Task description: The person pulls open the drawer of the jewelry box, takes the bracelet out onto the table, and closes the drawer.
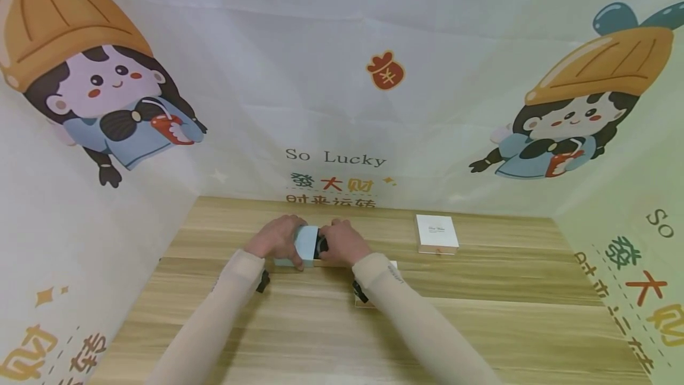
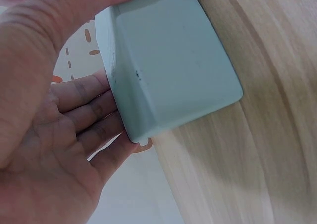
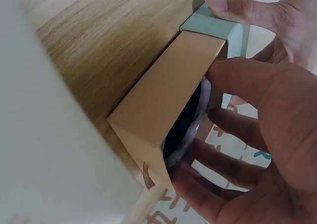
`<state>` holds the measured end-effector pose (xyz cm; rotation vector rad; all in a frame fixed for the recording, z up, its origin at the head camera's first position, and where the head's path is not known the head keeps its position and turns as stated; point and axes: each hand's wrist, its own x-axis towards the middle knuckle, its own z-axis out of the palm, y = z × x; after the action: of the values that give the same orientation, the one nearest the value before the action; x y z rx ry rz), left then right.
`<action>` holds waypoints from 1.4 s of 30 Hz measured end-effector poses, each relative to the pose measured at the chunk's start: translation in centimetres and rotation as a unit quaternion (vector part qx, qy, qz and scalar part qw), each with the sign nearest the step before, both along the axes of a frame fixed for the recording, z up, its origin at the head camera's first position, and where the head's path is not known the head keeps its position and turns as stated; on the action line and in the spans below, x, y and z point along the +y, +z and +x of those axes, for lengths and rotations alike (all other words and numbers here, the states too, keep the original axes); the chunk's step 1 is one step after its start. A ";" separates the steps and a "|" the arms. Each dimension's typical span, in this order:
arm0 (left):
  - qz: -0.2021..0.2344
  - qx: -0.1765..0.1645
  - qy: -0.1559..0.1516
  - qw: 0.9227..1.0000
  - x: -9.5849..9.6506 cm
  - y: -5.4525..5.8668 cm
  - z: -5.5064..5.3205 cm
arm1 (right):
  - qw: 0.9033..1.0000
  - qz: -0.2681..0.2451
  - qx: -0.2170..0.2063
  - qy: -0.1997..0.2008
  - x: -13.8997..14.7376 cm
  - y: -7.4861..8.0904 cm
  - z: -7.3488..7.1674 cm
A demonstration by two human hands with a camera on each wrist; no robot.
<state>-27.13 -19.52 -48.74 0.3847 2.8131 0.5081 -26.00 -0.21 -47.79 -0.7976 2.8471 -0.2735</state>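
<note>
Cream sleeves (image 1: 205, 319) come in from the bottom of the head view, each with a black wrist mount (image 1: 262, 281), and reach towards the far side of a wood-grain counter (image 1: 299, 343). Between the two hands, a little left of centre, is a mint-green box cover (image 1: 306, 241) with a tan tray (image 3: 158, 85) partly out of it, on the right hand's side. The left hand (image 1: 280, 236) grips the cover, thumb on one face and fingers along another; its wrist view shows the cover's rounded corners and a small dark mark near one edge, but nothing of the tray. Only the right wrist view looks well into the tray: a glassy-rimmed ring (image 3: 200, 112) sits there against something dark, which could be part of it or the lining. The right hand (image 1: 342, 241) has its thumb and fingers curled about that rim at the tray's open side; from above, its own knuckles hide most of this. That same close view shows a ribbon tab (image 3: 148, 176) at the tray's end. The head view alone shows a white box (image 1: 437, 233) with small print, apart to the right, and another box (image 1: 366, 300) half hidden under the right wrist. Behind hangs a printed cloth (image 1: 443, 28).
</note>
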 end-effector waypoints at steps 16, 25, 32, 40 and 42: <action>0.008 0.000 0.010 1.000 0.1 0.2 0.1 | 1.000 0.011 0.000 -0.015 -0.9 0.2 -0.3; 0.008 0.001 0.005 1.000 0.1 0.2 0.2 | 0.998 -0.050 -0.009 -0.029 -0.6 -0.3 -0.6; 0.010 0.000 0.006 1.000 0.1 0.0 0.1 | 0.997 -0.070 0.002 -0.040 -0.5 -0.8 -0.6; 0.007 0.002 0.004 1.000 0.0 0.0 0.1 | 0.994 -0.097 0.017 -0.037 0.1 -0.9 -0.2; 0.008 0.003 0.001 1.000 0.0 -0.1 0.1 | 0.994 -0.099 0.021 -0.039 0.2 -0.8 0.0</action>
<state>-27.02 -19.53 -48.80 0.3867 2.8162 0.5311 -26.03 -0.03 -48.62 -0.7360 2.9284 -0.5636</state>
